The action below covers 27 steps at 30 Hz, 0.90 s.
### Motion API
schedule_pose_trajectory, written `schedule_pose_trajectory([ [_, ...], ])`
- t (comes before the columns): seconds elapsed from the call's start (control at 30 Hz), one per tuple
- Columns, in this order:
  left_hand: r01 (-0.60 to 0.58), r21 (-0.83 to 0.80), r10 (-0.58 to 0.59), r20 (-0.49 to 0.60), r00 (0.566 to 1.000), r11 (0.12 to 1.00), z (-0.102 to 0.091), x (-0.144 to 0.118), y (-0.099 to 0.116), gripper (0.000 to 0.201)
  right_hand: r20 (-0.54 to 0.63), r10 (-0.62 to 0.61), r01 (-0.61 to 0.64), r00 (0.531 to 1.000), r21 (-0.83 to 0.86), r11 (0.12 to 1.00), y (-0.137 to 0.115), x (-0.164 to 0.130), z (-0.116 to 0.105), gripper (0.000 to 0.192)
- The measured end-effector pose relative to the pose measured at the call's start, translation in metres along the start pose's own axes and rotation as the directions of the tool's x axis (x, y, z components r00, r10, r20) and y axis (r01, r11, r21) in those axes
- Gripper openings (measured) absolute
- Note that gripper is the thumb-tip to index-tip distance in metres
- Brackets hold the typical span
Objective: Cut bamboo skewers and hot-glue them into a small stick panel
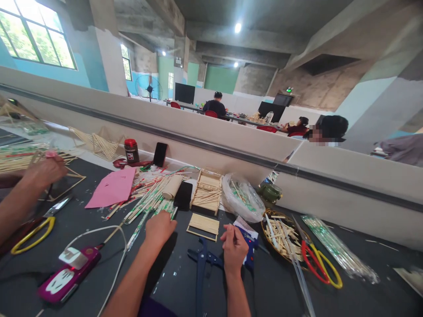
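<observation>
**Two hands at a table strewn with chopsticks**

The left hand (pixel 161 228) lies knuckles up on the dark table (pixel 330 290), its fingers curled down onto the near end of a loose pile of wrapped chopsticks (pixel 148 198); whether it actually pinches one cannot be told. The right hand (pixel 234 247) is clenched around a thin stick (pixel 236 229) that pokes up from the fist, just above a blue glue gun (pixel 249 251). Between the two hands, a little farther out, lies a small flat panel of glued sticks (pixel 203 226), and beyond it stands an open stick-built box (pixel 207 192). A black phone (pixel 183 195) lies just left of the box, beside a roll of tape (pixel 172 186). Blue-handled shears (pixel 201 268) rest near the right wrist.

To the right, a woven basket (pixel 268 216) holds bare sticks, with red-and-yellow scissors (pixel 319 260) lying over its rim. A clear plastic bag (pixel 241 197) sits behind it. A pink sheet of paper (pixel 113 188) lies left of the pile. At the far left, another person's hand (pixel 44 171) works beside yellow-handled cutters (pixel 33 232).
</observation>
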<state>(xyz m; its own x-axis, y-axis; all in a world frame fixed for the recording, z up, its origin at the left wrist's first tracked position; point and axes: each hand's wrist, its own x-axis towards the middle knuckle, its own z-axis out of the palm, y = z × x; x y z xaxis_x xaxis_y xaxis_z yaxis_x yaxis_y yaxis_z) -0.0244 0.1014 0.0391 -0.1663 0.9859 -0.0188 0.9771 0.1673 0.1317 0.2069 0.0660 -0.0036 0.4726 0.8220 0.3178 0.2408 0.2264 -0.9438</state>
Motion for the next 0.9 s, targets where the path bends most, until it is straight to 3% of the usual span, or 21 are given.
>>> schedule_pose_trajectory([
  [0.1, 0.03, -0.038, -0.027, 0.063, 0.998, 0.999, -0.031, -0.012, -0.008, 0.027, -0.014, 0.011, -0.011, 1.0, 0.018, 1.0, -0.002, 0.0, -0.001, 0.036],
  [0.27, 0.043, -0.147, -0.042, 0.009, 0.999, 0.988, -0.095, -0.045, -0.032, 0.019, 0.004, 0.017, -0.017, 1.0, 0.065, 0.998, -0.008, -0.005, 0.0, 0.036],
  [0.33, 0.0, -0.319, -0.012, -0.036, 0.999, 0.948, -0.11, -0.055, -0.037, 0.02, 0.029, 0.017, -0.02, 0.999, 0.092, 0.996, -0.011, -0.006, 0.002, 0.036],
  [0.4, -0.04, -0.597, 0.017, -0.043, 0.999, 0.801, -0.112, -0.059, -0.034, 0.022, 0.077, 0.038, -0.048, 0.996, 0.14, 0.989, -0.013, -0.007, 0.004, 0.035],
  [0.47, -0.053, -0.865, 0.09, -0.009, 0.996, 0.499, -0.1, -0.055, -0.022, 0.027, 0.124, 0.072, -0.097, 0.99, 0.212, 0.973, -0.015, -0.005, 0.006, 0.035],
  [0.53, 0.005, -0.981, 0.218, 0.049, 0.975, 0.196, -0.078, -0.046, -0.001, 0.03, 0.147, 0.1, -0.14, 0.984, 0.289, 0.947, -0.02, 0.001, 0.007, 0.039],
  [0.6, 0.101, -0.995, 0.311, 0.088, 0.946, -0.026, -0.051, -0.036, 0.026, 0.032, 0.163, 0.109, -0.161, 0.981, 0.352, 0.922, -0.026, 0.009, 0.007, 0.045],
  [0.67, 0.17, -0.969, 0.338, 0.102, 0.935, -0.178, -0.024, -0.028, 0.053, 0.033, 0.187, 0.108, -0.175, 0.976, 0.389, 0.904, -0.034, 0.019, 0.005, 0.049],
  [0.77, 0.231, -0.945, 0.441, 0.11, 0.891, -0.231, 0.009, -0.024, 0.079, 0.038, 0.204, 0.122, -0.197, 0.971, 0.404, 0.893, -0.042, 0.034, 0.0, 0.052],
  [0.9, 0.23, -0.964, 0.5, 0.136, 0.855, -0.131, 0.034, -0.027, 0.086, 0.042, 0.184, 0.168, -0.233, 0.968, 0.433, 0.87, -0.043, 0.044, -0.005, 0.049],
])
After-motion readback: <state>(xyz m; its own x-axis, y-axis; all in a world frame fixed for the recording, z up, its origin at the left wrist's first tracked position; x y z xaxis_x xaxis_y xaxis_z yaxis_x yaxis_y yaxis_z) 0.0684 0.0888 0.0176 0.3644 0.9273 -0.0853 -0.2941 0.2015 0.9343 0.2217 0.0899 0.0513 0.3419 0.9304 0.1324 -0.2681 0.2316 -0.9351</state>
